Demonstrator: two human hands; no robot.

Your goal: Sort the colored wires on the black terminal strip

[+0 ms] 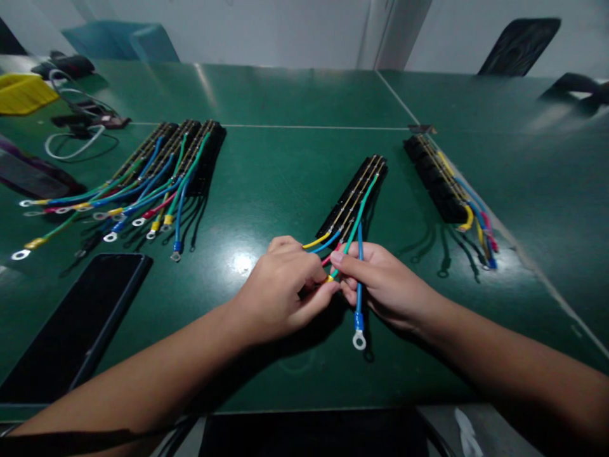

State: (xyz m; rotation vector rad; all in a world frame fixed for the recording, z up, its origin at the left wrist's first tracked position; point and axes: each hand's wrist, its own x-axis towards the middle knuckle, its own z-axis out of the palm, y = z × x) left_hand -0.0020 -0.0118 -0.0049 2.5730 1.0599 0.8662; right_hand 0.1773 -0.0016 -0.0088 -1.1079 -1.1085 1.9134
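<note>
A black terminal strip (pixel 349 198) with rows of brass-coloured contacts lies on the table, its near end toward me. Yellow, blue, red and green wires run from it to my hands. My left hand (pixel 290 285) pinches the green wire (pixel 360 209) near its yellow-sleeved end, hiding the tip. Close beside it, my right hand (pixel 380 279) holds the same green wire between thumb and fingers. A blue wire (pixel 360 295) passes by the right fingers and hangs down, ending in a ring terminal (pixel 360 340). The ends of the yellow and red wires are hidden behind my left hand.
Several wired strips (pixel 183 152) lie side by side at the left, ring terminals toward me. Another wired strip (pixel 435 181) is at the right. A phone (pixel 76 324) lies at the near left on the green table (pixel 280 152). Cables and a yellow bin (pixel 26 94) stand far left.
</note>
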